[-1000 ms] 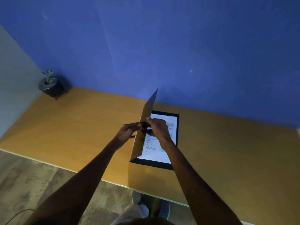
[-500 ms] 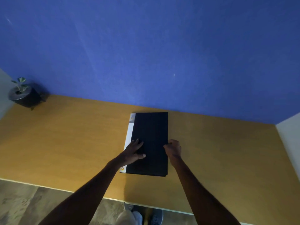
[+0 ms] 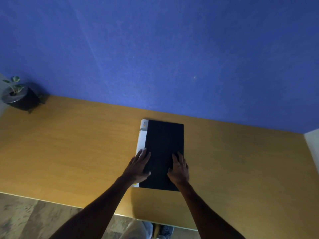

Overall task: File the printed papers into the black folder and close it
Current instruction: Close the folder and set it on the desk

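Blue wall (image 3: pixel 155 49) fills the upper view; below it a wide wooden worktop (image 3: pixel 69 144) runs edge to edge, bare but for two things. Black folder (image 3: pixel 164 149) lies flat near the middle, toward the wall, cover down, long side running away from the person. A white strip (image 3: pixel 141 140) with small coloured marks shows along its left edge; cannot tell whether that is the spine label or paper sticking out. Printed papers not visible; judged to be inside. Small potted plant (image 3: pixel 16 95) sits in the far left corner, well apart and no obstacle. Left hand (image 3: pixel 138 167) rests flat, fingers spread, straddling the white strip and the cover's near left part. Right hand (image 3: pixel 178 168) rests flat on the near right part, fingers extended toward the wall. Neither grip is closed around anything; both palms lie open, pressing down. Step in hand, by my reading: seating the closed cover. To do it well, keep both palms flat and press evenly, then run them from the near end toward the far end so the cover settles along its full length. Check the right-hand edges line up, with no sheet corner caught. If the white strip is paper, it wants tucking in before the hands lift.
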`<action>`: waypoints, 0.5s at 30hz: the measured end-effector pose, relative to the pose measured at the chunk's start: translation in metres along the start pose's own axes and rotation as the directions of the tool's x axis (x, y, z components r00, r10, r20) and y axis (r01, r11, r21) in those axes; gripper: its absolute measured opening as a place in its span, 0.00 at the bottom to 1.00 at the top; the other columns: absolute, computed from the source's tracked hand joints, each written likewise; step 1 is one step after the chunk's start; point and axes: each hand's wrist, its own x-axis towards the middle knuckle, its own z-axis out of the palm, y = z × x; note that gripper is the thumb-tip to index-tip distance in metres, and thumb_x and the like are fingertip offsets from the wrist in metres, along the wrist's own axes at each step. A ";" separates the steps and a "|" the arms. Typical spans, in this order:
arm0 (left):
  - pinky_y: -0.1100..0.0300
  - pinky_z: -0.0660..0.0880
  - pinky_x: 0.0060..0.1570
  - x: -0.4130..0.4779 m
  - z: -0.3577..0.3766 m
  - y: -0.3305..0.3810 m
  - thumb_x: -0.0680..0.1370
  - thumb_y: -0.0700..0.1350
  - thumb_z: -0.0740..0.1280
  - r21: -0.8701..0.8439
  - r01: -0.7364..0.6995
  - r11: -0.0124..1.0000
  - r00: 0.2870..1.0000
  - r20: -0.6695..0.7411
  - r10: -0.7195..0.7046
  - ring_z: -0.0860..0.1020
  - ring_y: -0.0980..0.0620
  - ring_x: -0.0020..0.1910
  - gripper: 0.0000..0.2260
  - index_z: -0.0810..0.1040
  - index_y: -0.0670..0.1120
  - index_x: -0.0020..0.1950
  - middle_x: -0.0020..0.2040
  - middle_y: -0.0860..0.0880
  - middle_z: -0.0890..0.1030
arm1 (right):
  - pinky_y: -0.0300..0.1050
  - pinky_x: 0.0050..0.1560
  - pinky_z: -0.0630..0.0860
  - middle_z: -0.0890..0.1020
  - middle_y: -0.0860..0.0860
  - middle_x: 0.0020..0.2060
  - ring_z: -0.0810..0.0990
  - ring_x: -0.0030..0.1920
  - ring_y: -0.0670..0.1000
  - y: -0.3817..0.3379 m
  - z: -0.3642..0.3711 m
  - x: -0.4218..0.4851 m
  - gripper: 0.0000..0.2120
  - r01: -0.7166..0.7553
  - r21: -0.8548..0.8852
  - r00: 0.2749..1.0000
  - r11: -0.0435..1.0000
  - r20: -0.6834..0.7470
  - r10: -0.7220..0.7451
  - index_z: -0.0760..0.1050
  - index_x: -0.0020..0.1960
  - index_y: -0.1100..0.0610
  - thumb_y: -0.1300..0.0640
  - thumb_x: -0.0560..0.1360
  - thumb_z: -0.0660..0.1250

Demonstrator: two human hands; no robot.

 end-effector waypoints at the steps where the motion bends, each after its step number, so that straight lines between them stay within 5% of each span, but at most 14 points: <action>1: 0.43 0.49 0.89 0.001 0.001 -0.001 0.85 0.56 0.66 0.001 -0.001 1.000 1.000 -0.006 0.001 0.37 0.47 0.89 0.43 0.41 0.50 0.90 0.88 0.49 0.34 | 0.54 0.84 0.62 0.52 0.52 0.86 0.56 0.86 0.55 -0.001 0.002 0.000 0.36 0.008 -0.024 1.000 1.000 0.005 -0.008 0.54 0.87 0.53 0.54 0.83 0.64; 8: 0.46 0.54 0.88 0.000 0.000 -0.004 0.86 0.53 0.66 -0.061 0.014 0.998 0.992 -0.123 -0.021 0.41 0.47 0.90 0.39 0.46 0.52 0.90 0.89 0.50 0.38 | 0.53 0.84 0.60 0.54 0.51 0.86 0.58 0.86 0.55 0.006 0.000 0.005 0.35 0.036 -0.074 0.999 0.997 -0.036 -0.038 0.53 0.87 0.52 0.54 0.83 0.63; 15: 0.42 0.64 0.84 0.007 -0.018 0.003 0.86 0.46 0.66 -0.420 0.195 0.886 0.939 -0.182 -0.293 0.59 0.38 0.87 0.36 0.51 0.44 0.89 0.87 0.41 0.57 | 0.55 0.87 0.56 0.47 0.51 0.88 0.53 0.87 0.55 0.017 -0.010 0.011 0.39 0.119 -0.112 0.993 0.987 0.034 -0.116 0.45 0.89 0.53 0.53 0.85 0.63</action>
